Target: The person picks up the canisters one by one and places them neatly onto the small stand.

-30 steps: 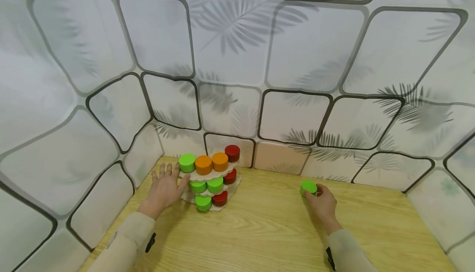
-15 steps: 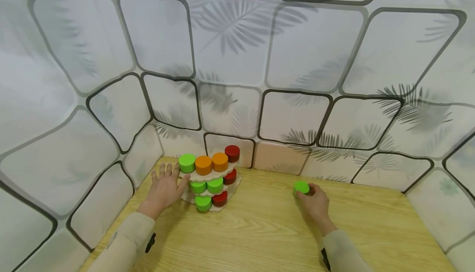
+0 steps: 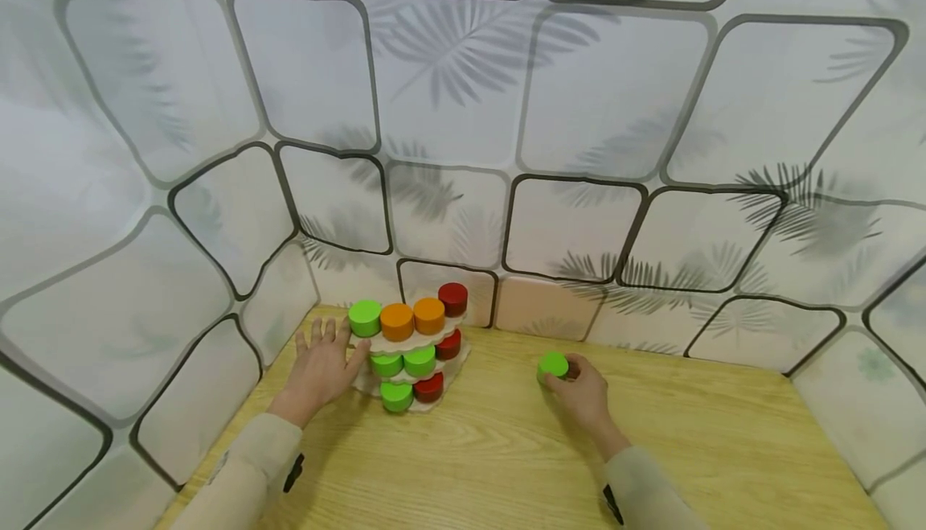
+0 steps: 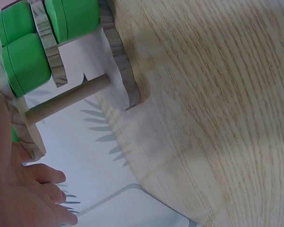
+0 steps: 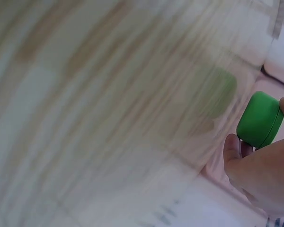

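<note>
A wooden stand with wavy-edged tiers (image 3: pixel 394 345) stands at the left of the table, joined by a round post (image 4: pixel 68 99). Green, orange and red cylinders sit on its tiers, among them a green cylinder (image 3: pixel 365 318) at the top left. My left hand (image 3: pixel 321 369) rests against the top tier's left edge, fingers extended and spread. To the right, my right hand (image 3: pixel 582 393) holds another green cylinder (image 3: pixel 553 367) between thumb and fingers. A thin seam runs round this cylinder (image 5: pixel 259 120) in the right wrist view, and it is apart from the stand.
The light wood table (image 3: pixel 499 449) meets a patterned curtain (image 3: pixel 448 216) at the back and on both sides. An orange cylinder (image 3: pixel 396 322) and a red cylinder (image 3: pixel 452 298) also stand on the top tier. Bare table lies between the stand and my right hand.
My right hand has moved left across the table toward the stand, carrying the green cylinder. The left hand and the stand have kept their place.
</note>
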Motion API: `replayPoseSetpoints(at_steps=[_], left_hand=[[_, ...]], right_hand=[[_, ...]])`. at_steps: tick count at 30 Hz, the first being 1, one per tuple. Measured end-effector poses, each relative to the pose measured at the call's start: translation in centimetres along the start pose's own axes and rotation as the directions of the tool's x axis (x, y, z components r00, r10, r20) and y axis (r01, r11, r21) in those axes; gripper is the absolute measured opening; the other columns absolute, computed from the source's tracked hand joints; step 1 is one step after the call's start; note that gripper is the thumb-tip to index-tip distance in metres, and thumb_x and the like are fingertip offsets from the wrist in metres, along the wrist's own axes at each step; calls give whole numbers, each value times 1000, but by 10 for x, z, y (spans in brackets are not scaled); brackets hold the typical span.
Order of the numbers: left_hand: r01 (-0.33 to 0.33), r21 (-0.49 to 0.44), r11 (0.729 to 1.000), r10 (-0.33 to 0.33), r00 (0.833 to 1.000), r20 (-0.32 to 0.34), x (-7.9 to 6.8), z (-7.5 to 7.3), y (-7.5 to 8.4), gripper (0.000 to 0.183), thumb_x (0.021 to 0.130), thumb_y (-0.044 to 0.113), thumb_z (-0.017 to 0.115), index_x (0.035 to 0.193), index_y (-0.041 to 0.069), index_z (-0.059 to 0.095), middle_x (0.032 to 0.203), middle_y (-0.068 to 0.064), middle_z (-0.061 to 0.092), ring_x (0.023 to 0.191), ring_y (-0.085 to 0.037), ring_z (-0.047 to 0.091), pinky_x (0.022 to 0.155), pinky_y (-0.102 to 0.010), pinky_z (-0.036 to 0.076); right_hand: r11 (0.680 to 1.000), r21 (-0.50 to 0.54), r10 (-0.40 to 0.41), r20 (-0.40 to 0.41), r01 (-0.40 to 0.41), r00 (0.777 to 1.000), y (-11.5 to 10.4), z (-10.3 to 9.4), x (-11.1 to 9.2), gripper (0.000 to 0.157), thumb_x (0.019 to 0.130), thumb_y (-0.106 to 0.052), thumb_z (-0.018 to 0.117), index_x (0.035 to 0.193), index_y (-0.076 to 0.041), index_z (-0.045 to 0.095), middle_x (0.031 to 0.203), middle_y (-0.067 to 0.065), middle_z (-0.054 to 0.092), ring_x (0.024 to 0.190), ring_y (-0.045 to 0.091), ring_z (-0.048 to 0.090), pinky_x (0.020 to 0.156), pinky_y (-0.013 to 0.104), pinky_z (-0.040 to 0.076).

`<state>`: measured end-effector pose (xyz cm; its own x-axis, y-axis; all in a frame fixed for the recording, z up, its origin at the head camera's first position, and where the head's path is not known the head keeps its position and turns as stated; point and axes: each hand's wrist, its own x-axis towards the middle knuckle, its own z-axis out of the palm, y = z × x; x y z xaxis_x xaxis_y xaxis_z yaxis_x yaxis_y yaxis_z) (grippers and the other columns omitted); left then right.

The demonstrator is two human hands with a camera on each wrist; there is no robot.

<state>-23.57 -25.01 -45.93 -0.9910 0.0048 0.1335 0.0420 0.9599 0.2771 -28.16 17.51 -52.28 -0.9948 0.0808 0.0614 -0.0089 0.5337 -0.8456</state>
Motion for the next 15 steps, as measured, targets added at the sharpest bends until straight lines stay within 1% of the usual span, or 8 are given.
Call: replayPoseSetpoints(at_steps=[4, 8, 15], left_hand=[[-3, 2, 1000, 3, 1000, -6, 0, 0, 0, 75, 114, 50, 32, 162, -8, 31, 161, -42, 30, 154, -63, 18, 119, -83, 14], [-5, 4, 1000, 5, 1000, -9, 1, 1, -1, 75, 114, 50, 32, 162, -8, 31, 161, -42, 31, 154, -63, 19, 119, -83, 14], [4, 1, 1000, -4, 1000, 2, 0, 0, 1, 75, 114, 50, 32, 162, -8, 31, 161, -42, 31, 155, -62, 18, 120, -83, 10]], right_hand=[[1000, -2, -22, 16, 22, 1000, -5, 13, 1, 58, 93, -15, 77, 141, 10, 56, 128, 29, 68, 119, 42, 66, 101, 52, 58], [999, 7, -49, 35, 48, 998, -13, 27, -1, 54, 92, -13, 79, 137, 9, 60, 123, 26, 70, 114, 38, 68, 98, 50, 59], [995, 36, -97, 95, 94, 991, -29, 50, -8, 52, 90, -13, 81, 134, 7, 63, 120, 21, 71, 110, 32, 68, 97, 48, 59]])
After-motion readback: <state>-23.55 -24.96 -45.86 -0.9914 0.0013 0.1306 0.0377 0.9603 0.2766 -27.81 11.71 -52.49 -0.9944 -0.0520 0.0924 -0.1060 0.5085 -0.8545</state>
